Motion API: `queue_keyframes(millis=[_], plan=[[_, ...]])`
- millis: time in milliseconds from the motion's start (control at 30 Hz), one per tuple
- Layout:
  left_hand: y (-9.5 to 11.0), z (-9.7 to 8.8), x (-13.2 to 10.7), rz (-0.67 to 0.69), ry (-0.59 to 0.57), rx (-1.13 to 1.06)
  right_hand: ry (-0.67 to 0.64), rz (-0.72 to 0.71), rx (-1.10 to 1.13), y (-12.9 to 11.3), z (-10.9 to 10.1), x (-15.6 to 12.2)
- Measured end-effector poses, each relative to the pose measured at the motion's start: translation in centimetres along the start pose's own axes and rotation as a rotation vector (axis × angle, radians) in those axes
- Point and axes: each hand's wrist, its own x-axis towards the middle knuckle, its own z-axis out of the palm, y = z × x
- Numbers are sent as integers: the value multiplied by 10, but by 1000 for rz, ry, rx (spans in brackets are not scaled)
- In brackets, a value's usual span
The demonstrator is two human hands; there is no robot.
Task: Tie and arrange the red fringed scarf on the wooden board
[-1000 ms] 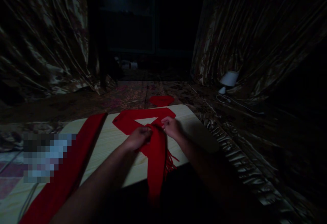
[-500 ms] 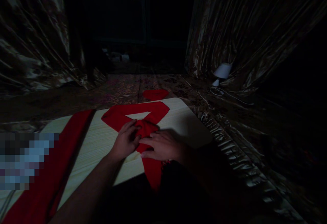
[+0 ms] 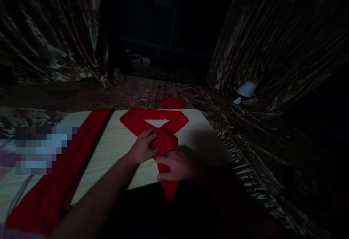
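A red scarf (image 3: 166,120) lies looped on a pale wooden board (image 3: 120,148), its crossed ends bunched into a knot and one end hanging over the near edge. My left hand (image 3: 143,148) grips the left side of the knot with curled fingers. My right hand (image 3: 178,165) presses on the scarf just below the knot, fingers together and pointing left. A second red scarf (image 3: 68,166) stretches flat along the board's left side.
A small red cloth piece (image 3: 173,103) lies on the patterned floor beyond the board. A white lamp (image 3: 246,90) with a cord sits at the right by shiny draped curtains (image 3: 278,42). A blurred patch (image 3: 40,150) covers something at the left. The room is dark.
My hands went from pulling the scarf's crossed ends to pressing down on the knot. My right hand slid toward me, below the knot. The fringe end is now out of sight.
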Motion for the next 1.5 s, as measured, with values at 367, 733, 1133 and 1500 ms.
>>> queue_keyframes(millis=[367, 733, 1133, 1500], plan=[[10, -6, 3, -42, 21, -119, 357, 232, 738, 72, -53, -10], [14, -13, 1, 16, -63, -98, -96, 649, 666, 177, -72, -21], [6, -3, 2, 13, -31, -34, -232, 760, 20, 184, -36, -37], [1, 0, 2, 32, -2, -19, -247, 835, 137, 196, -46, -53]])
